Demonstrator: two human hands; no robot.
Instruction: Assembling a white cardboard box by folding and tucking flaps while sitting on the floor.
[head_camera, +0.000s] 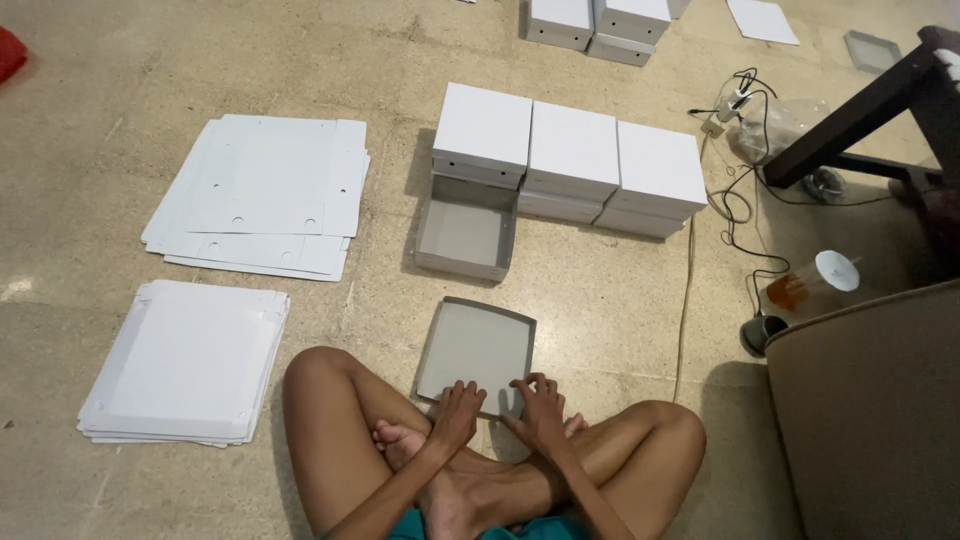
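**Both hands on the near edge of a shallow grey lid**

A speckled floor fills the frame. A brown seat is cut off at lower right, a dark desk at upper right. At upper centre stand three closed white boxes, with an open grey box in front of them. Two stacks of flat white card lie at left.

The lid lies low in the centre, just before the person's crossed legs. The left hand and right hand press down on its near rim, fingers bent over the edge, gripping it.

Judged from this, the fold goes best with even pressure from both hands, the card flat on the floor and the corners kept square.

The fingertips hide the near rim, so its tabs cannot be made out. The cup and cables at right are small and unclear.
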